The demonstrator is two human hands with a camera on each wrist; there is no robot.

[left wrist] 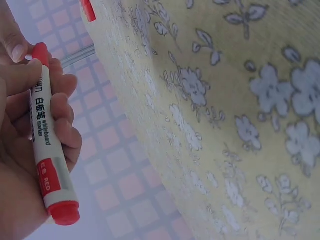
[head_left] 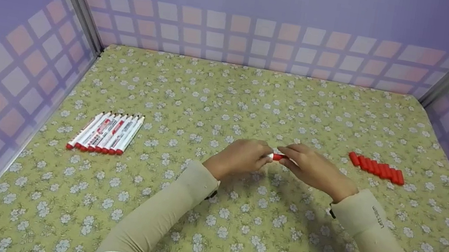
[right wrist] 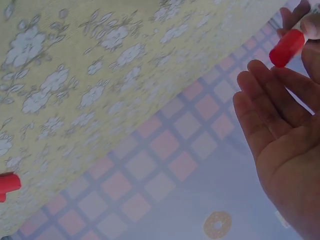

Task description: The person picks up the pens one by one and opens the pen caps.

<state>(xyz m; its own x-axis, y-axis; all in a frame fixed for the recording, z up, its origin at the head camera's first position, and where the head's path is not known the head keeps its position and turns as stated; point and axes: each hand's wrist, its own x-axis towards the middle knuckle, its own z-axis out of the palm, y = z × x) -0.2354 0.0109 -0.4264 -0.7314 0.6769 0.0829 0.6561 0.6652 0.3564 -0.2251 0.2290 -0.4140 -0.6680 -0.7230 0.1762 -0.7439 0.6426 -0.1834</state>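
My left hand grips a white whiteboard marker with a red end plug and a red band. Its fingers wrap the barrel and the thumb lies along it. The red cap is at the marker's other end, pointing toward my right hand. Thumb and index finger of the right hand pinch that cap, while its other fingers are extended in the right wrist view. Both hands meet just above the cloth, near the middle. Part of the marker is hidden by the left hand in the head view.
A row of uncapped white markers lies side by side on the left, red ends toward me. Several loose red caps lie in a row on the right. Flowered cloth covers the table, with purple checked panels around it.
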